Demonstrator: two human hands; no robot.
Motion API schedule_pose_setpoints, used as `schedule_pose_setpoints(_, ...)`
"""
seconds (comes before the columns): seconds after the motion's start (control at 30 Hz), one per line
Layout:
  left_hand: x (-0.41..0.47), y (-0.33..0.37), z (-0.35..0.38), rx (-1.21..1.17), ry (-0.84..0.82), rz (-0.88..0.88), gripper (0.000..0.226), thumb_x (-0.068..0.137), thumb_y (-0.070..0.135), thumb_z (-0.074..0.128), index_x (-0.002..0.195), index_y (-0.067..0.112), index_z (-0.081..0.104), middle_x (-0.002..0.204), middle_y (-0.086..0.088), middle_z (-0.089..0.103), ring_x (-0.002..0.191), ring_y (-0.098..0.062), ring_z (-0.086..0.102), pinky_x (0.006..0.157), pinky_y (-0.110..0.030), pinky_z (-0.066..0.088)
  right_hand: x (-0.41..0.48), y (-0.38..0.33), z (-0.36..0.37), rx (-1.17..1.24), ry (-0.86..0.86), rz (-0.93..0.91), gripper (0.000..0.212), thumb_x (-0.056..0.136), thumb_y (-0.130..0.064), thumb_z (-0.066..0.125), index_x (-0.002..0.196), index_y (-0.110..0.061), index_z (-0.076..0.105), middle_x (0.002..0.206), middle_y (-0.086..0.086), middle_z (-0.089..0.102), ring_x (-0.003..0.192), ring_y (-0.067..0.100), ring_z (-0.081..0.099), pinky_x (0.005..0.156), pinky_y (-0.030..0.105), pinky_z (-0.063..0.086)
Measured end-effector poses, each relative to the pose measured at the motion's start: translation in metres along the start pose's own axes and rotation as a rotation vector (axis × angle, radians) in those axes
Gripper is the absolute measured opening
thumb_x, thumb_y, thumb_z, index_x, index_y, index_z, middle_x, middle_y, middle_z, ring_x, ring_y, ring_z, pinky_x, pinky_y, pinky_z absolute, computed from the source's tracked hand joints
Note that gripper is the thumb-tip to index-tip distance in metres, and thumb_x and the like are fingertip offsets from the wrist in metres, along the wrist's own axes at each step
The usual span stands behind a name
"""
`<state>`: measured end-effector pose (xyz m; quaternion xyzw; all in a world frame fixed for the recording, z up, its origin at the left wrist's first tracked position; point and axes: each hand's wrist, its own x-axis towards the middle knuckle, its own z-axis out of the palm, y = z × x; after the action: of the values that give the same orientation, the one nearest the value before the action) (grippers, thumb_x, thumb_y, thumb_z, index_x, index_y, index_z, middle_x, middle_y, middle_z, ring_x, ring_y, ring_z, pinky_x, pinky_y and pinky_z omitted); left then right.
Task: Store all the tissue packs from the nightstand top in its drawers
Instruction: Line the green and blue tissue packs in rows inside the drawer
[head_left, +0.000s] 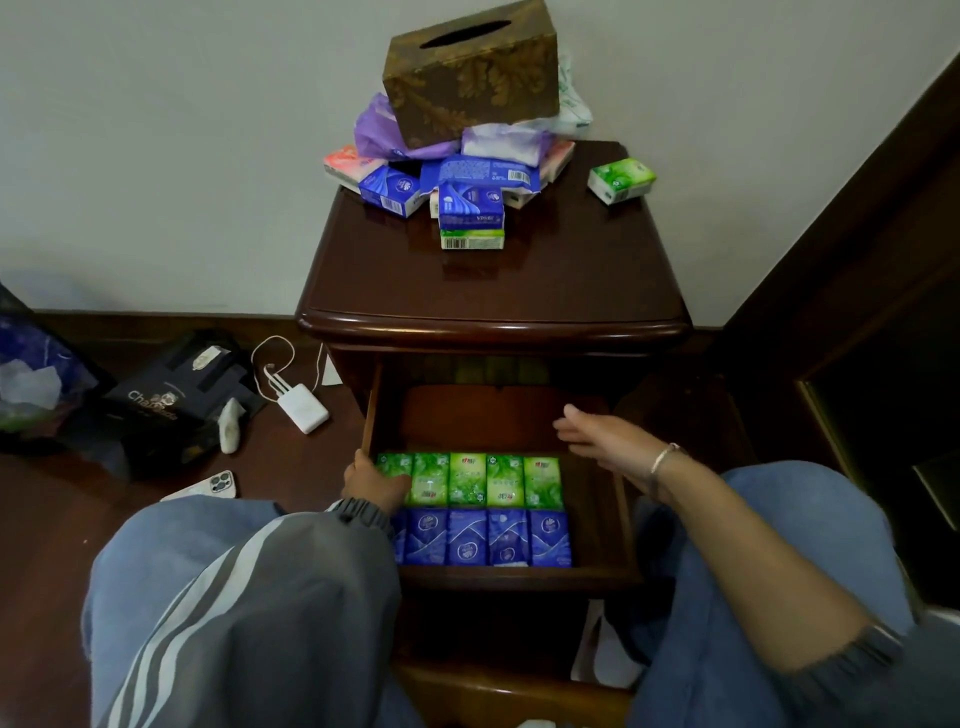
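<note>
— Hands first: what is each grip doing?
— Left hand (376, 480) is down in the open drawer (602, 519), its fingers curled on the leftmost pack of the green row (485, 479), at the drawer's left wall. Right hand (605, 439) hovers over the drawer's right side, fingers spread and flat, holding nothing; a bracelet (664, 457) sits on that wrist.
— And the packs in the drawer?
— Two neat rows at the front: the green one behind, a blue row (493, 538) nearest the person. The back of the drawer is bare wood.
— What is on the nightstand (493, 291)?
— A heap of tissue packs (457, 182) at the back, blue, pink and purple, with a brown tissue box (470, 73) tilted on top. One green pack (622, 180) lies apart at the right rear corner.
— On the floor?
— Left of the nightstand, a white charger (304, 408) with its cable, a phone (205, 488) and a dark bag (176, 395).
</note>
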<state>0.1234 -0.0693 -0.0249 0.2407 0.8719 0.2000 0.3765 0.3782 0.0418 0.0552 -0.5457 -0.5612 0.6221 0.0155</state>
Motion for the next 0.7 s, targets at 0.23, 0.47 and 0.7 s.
schedule_pose_setpoints(0.23, 0.001, 0.007, -0.016, -0.148, 0.144, 0.066, 0.052, 0.085, 0.013, 0.061, 0.132, 0.0, 0.043, 0.129, -0.024, 0.053, 0.115, -0.04, 0.053, 0.092, -0.041, 0.043, -0.03, -0.052, -0.059, -0.25, 1.05, -0.503, 0.028, 0.09, -0.025, 0.056, 0.115, -0.015, 0.063, 0.116, 0.005, 0.065, 0.112, 0.023, 0.056, 0.091, 0.029, 0.041)
schedule_pose_setpoints(0.47, -0.005, 0.034, -0.065, -0.477, 0.491, 0.215, 0.048, 0.085, 0.002, 0.056, 0.132, 0.0, 0.045, 0.128, -0.02, 0.053, 0.118, -0.035, 0.053, 0.096, -0.034, 0.042, 0.053, -0.085, -0.092, -0.438, 0.873, 0.002, 0.076, 0.091, -0.058, 0.037, 0.149, -0.013, 0.018, 0.155, 0.011, 0.021, 0.141, 0.033, 0.021, 0.112, 0.049, 0.024)
schedule_pose_setpoints(0.7, -0.005, 0.1, -0.104, -0.48, 0.686, 0.631, 0.034, 0.088, 0.006, 0.055, 0.121, 0.004, 0.052, 0.117, -0.012, 0.049, 0.104, -0.029, 0.057, 0.094, -0.044, 0.048, 0.069, -0.077, -0.088, -0.418, 1.036, 0.014, 0.073, 0.085, -0.065, 0.033, 0.145, -0.021, 0.029, 0.143, 0.01, 0.043, 0.125, 0.035, 0.047, 0.094, 0.047, 0.041)
